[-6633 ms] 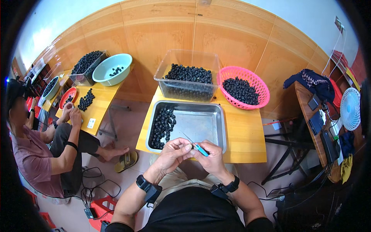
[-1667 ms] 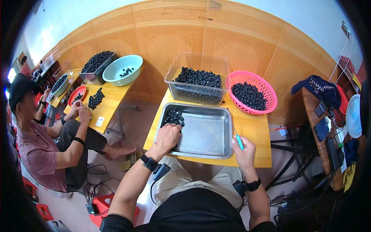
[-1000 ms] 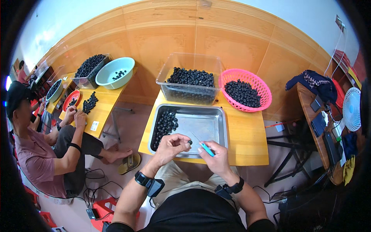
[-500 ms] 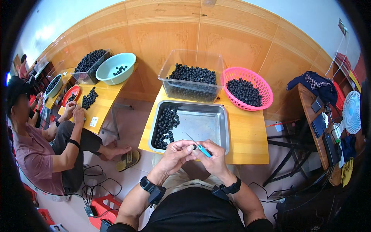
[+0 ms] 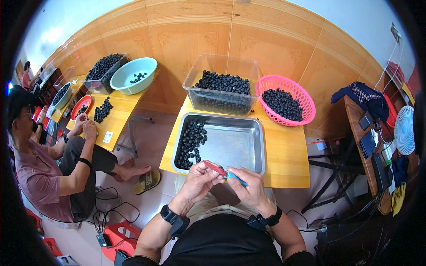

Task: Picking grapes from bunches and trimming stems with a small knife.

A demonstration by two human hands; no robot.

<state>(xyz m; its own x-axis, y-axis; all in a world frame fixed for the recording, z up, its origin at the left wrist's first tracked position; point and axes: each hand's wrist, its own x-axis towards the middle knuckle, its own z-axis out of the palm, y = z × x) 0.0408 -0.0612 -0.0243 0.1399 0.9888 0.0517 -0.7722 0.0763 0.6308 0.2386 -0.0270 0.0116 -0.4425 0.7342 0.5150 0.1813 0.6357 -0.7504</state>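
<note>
Above my lap, at the near rim of a steel tray (image 5: 235, 116), my two hands meet. My left hand (image 5: 198, 182) is closed, with a narrow red piece (image 5: 213, 167) lying along its fingertips; its kind is unclear. In my right hand (image 5: 252, 184), fingers wrap round a small tool with a turquoise handle (image 5: 237, 178). The tool's tip points left toward the red piece and is mostly hidden by the fingers. Small dark round fruits (image 5: 190, 142) lie heaped along the tray's left side.
Behind the tray stand a clear plastic bin (image 5: 222, 103) and a pink basket (image 5: 309, 98), both holding dark fruits. At left, another person (image 5: 49, 177) works at a table with a light-blue basin (image 5: 133, 75). A fan (image 5: 404, 130) stands at right.
The red piece now shows at my left fingertips. The tool's thin metal point, visible above my fingers before, is now mostly hidden, and my right hand has tilted slightly.
</note>
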